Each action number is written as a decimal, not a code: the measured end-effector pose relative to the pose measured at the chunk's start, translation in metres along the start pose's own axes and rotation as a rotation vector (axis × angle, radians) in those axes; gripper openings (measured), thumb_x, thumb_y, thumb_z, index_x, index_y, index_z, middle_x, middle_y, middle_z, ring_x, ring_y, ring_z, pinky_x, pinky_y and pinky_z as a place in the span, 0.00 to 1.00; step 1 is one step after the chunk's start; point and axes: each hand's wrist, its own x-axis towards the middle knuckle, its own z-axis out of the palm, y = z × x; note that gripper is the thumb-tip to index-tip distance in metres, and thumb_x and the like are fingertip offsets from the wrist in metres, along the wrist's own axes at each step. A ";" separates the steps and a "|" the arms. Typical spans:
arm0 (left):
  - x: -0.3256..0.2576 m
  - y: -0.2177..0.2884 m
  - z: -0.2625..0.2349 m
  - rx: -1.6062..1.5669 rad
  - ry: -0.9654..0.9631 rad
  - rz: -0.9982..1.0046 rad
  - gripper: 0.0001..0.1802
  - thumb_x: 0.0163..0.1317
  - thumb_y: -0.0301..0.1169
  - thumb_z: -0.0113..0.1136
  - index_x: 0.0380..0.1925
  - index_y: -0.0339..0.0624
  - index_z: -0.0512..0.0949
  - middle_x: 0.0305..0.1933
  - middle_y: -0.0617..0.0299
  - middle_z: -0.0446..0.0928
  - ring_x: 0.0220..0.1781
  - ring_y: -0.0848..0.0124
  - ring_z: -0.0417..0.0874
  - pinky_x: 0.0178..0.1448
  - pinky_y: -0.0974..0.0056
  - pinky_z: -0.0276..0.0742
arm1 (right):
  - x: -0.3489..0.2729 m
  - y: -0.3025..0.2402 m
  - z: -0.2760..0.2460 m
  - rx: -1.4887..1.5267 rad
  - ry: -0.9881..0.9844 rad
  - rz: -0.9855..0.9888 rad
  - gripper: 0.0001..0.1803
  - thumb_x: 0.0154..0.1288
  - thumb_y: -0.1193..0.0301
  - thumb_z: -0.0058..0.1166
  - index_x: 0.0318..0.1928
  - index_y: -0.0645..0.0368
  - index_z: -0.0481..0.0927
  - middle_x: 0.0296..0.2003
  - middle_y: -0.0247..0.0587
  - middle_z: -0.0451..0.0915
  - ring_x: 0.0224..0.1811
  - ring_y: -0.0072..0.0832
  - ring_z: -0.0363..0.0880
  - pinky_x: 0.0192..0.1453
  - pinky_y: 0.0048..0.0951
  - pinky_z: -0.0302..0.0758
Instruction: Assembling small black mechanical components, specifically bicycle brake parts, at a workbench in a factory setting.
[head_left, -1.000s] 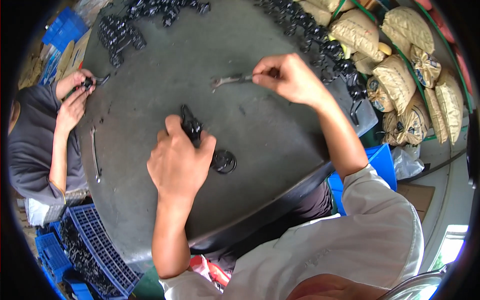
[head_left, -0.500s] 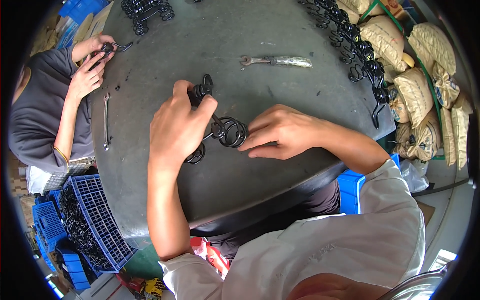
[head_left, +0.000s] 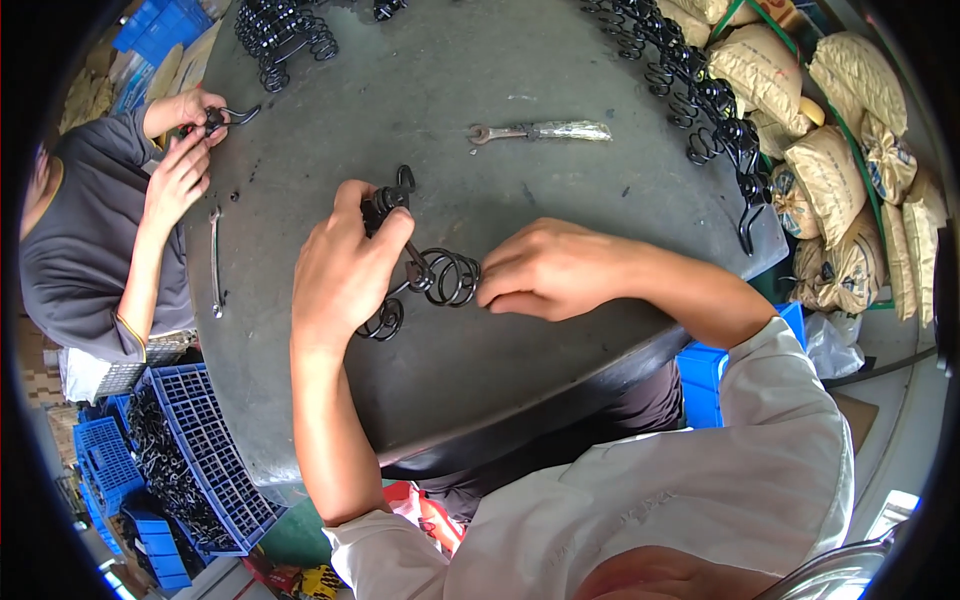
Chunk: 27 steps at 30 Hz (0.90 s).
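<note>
My left hand is wrapped round the dark clamp-like body of a black metal part with coiled wire springs. A short black hooked end sticks up past my fingers. One coil faces right, and another hangs below my left hand, just over the black tabletop. My right hand is beside the right-hand coil. Its fingers are bent and pressed together, with the fingertips at the coil's rim. Whatever they pinch, if anything, is hidden.
An open-end wrench with a wrapped handle lies beyond my hands; another wrench lies at left. Similar black spring parts line the right edge, with more at far left. A co-worker's hands hold a black part.
My right fingers have drawn closer together at the coil. The spring part in my left hand has shifted slightly left and down in the picture, while the whole view has moved a little.
</note>
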 end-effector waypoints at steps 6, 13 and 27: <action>-0.009 0.020 0.020 0.148 0.097 0.028 0.25 0.60 0.45 0.64 0.48 0.36 0.77 0.36 0.40 0.86 0.42 0.40 0.88 0.50 0.45 0.81 | -0.002 0.003 -0.040 0.263 0.192 0.310 0.06 0.66 0.81 0.65 0.43 0.64 0.85 0.38 0.41 0.87 0.39 0.27 0.87 0.48 0.30 0.83; -0.016 0.028 0.036 0.262 0.159 0.043 0.27 0.58 0.44 0.67 0.49 0.34 0.78 0.37 0.39 0.85 0.38 0.43 0.89 0.44 0.46 0.85 | 0.004 0.017 -0.013 0.901 0.519 0.494 0.07 0.69 0.84 0.64 0.46 0.68 0.84 0.40 0.43 0.87 0.42 0.26 0.88 0.48 0.28 0.86; -0.026 0.031 0.047 0.254 0.193 0.142 0.28 0.58 0.44 0.69 0.49 0.31 0.78 0.34 0.40 0.84 0.33 0.45 0.89 0.37 0.48 0.86 | 0.014 0.016 0.003 0.942 0.644 0.436 0.07 0.67 0.82 0.67 0.44 0.64 0.86 0.39 0.38 0.87 0.41 0.21 0.86 0.47 0.25 0.84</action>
